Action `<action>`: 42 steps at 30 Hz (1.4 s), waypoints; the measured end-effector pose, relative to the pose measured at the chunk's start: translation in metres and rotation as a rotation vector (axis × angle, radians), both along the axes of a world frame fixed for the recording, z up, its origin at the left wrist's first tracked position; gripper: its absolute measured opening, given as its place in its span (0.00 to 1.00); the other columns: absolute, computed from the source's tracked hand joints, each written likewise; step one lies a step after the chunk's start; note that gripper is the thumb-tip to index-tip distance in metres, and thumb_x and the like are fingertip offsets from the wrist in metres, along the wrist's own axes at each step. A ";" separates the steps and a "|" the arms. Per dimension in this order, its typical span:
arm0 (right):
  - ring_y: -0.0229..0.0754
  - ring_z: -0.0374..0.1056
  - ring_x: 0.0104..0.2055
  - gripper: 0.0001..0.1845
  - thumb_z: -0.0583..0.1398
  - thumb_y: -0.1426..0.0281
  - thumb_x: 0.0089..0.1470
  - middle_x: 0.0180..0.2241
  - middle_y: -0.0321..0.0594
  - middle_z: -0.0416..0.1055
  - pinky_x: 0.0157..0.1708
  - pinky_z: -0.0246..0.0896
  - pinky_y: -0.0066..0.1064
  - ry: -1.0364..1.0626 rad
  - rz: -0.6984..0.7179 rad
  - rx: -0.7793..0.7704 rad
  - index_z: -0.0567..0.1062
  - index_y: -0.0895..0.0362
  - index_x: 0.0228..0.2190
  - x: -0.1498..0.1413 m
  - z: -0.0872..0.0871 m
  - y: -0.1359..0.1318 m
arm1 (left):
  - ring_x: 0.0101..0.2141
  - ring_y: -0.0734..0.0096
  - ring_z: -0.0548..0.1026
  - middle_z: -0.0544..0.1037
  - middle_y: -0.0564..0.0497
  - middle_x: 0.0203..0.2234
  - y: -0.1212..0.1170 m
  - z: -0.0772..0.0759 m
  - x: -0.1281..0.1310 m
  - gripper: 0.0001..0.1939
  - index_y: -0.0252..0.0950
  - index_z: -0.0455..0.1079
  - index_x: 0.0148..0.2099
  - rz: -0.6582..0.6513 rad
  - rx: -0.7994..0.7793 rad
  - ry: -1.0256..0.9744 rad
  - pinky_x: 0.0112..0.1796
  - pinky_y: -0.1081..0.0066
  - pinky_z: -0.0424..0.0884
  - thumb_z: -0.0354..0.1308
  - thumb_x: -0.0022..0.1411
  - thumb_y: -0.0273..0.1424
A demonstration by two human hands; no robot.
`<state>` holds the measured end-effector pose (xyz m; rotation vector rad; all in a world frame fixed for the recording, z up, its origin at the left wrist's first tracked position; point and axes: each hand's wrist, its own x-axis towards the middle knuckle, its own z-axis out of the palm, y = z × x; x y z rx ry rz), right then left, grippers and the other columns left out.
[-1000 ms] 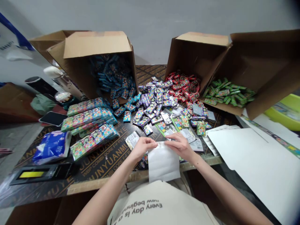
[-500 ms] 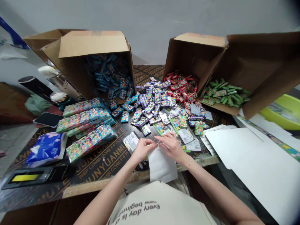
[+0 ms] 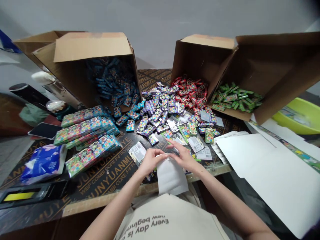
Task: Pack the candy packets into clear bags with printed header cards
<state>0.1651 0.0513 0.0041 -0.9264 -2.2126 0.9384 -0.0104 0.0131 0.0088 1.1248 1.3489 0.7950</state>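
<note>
At the table's front edge, both hands meet at the top of a white paper sheet (image 3: 172, 180) that hangs down toward my lap. My left hand (image 3: 151, 160) pinches its upper left corner between thumb and fingers. Against the upper right part, my right hand (image 3: 184, 158) is closed, its index finger reaching out over the edge. What lies right under the fingertips is hidden. Beside my left hand is a small printed card in clear wrap (image 3: 137, 152). Past my right hand lie flat printed packets (image 3: 195, 144) with pale labels.
Small purple boxes (image 3: 156, 115) are heaped mid-table. Cartons on their sides hold blue boxes (image 3: 112, 81), red ones (image 3: 191, 90) and green ones (image 3: 237, 96). Wrapped colourful packs (image 3: 93, 153) and a blue tissue pack (image 3: 45, 163) lie left; large white sheets (image 3: 272, 173) lie right.
The view has shifted slightly, so the table's contents sit a little further left. My right hand's fingers have moved slightly at the sheet's top edge; both hands stay on the paper.
</note>
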 end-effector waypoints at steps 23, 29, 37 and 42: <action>0.55 0.61 0.51 0.41 0.54 0.81 0.44 0.58 0.49 0.51 0.38 0.67 0.41 -0.549 -0.545 0.508 0.51 0.47 0.59 0.055 -0.061 0.069 | 0.25 0.68 0.70 0.74 0.50 0.20 0.058 -0.042 -0.013 0.10 0.32 0.73 0.26 0.088 0.174 0.413 0.30 0.71 0.63 0.55 0.48 0.33; 0.47 0.72 0.35 0.39 0.48 0.83 0.48 0.60 0.51 0.51 0.30 0.70 0.37 -0.573 -0.520 0.554 0.48 0.49 0.60 0.063 -0.040 0.058 | 0.32 0.62 0.73 0.77 0.46 0.26 0.079 -0.050 0.013 0.07 0.37 0.76 0.29 0.086 0.245 0.641 0.35 0.68 0.62 0.55 0.50 0.28; 0.49 0.64 0.51 0.35 0.50 0.76 0.56 0.59 0.46 0.53 0.43 0.68 0.42 -0.245 -0.251 0.343 0.43 0.46 0.60 0.059 -0.060 -0.032 | 0.50 0.58 0.63 0.70 0.45 0.47 0.037 -0.041 -0.049 0.17 0.38 0.70 0.46 0.251 0.303 0.805 0.49 0.63 0.56 0.55 0.55 0.37; 0.44 0.70 0.38 0.35 0.57 0.68 0.53 0.50 0.49 0.63 0.39 0.68 0.41 0.055 -0.462 0.094 0.49 0.51 0.59 0.041 -0.043 -0.026 | 0.41 0.55 0.69 0.73 0.46 0.34 0.003 -0.053 -0.109 0.20 0.37 0.72 0.38 0.323 0.142 0.833 0.42 0.63 0.62 0.66 0.41 0.38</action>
